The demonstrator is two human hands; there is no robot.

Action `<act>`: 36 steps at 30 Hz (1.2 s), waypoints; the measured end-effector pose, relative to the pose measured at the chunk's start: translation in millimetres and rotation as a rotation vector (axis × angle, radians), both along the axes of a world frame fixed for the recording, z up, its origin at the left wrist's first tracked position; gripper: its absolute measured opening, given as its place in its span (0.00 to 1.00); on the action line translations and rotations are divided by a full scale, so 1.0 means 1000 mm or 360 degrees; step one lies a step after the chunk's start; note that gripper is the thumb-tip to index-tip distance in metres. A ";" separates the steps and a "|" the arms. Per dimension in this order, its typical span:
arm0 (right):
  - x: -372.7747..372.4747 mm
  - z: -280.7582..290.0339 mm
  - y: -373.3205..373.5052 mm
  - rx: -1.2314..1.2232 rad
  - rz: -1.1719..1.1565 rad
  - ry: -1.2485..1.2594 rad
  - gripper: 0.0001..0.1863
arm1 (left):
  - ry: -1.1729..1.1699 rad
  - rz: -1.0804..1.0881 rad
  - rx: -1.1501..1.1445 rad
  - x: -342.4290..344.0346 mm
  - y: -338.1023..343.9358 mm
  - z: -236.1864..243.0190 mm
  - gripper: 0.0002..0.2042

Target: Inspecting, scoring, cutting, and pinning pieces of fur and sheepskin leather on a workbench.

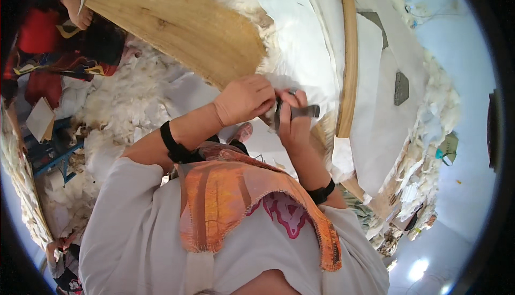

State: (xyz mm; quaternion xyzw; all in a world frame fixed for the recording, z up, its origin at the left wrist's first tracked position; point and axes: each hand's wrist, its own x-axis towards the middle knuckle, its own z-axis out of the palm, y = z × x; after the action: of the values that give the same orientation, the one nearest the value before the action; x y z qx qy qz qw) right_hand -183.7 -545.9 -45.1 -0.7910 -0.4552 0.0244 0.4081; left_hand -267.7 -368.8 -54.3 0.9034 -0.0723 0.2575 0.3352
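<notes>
My right hand [294, 118] is closed round a small dark grey hand tool [304, 112], which I cannot identify more closely. My left hand [245, 99] meets it at the fingertips, its fingers curled; what they pinch, if anything, is hidden. Both hands are over the near edge of the work surface, where a wooden board [182, 24] meets a white furry pelt [298, 53]. The pelt lies just beyond my hands, its fluffy edge overlapping the board.
Right of the pelt lie a wooden strip [347, 59], white sheets [370, 107] and a grey stone-like block [401, 88]. Fluffy scraps [129, 91] heap up at the left. Another person's hand [76, 5] rests at the far left. A blue metal frame [59, 161] stands below.
</notes>
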 end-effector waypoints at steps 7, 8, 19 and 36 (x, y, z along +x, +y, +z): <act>0.015 0.012 0.023 -0.0184 -0.0089 0.0050 0.13 | 0.0007 -0.0162 -0.0250 -0.001 0.001 -0.001 0.08; 0.018 0.014 0.028 -0.0189 -0.0109 0.0145 0.13 | 0.0006 -0.0158 -0.0302 -0.002 0.002 -0.001 0.07; 0.046 0.014 0.066 -0.0297 -0.0272 0.0291 0.12 | -0.0058 -0.0251 -0.0433 -0.005 0.009 0.010 0.07; 0.076 0.018 0.109 -0.0223 -0.0248 -0.0093 0.12 | -0.0061 -0.0369 -0.0394 -0.006 0.017 0.033 0.11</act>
State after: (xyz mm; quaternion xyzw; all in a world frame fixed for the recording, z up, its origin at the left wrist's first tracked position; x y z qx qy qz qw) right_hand -107.9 -437.4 -27.3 -0.8509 -0.4013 0.0011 0.3391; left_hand -273.5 -351.5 -21.6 0.8357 -0.1500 0.2413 0.4700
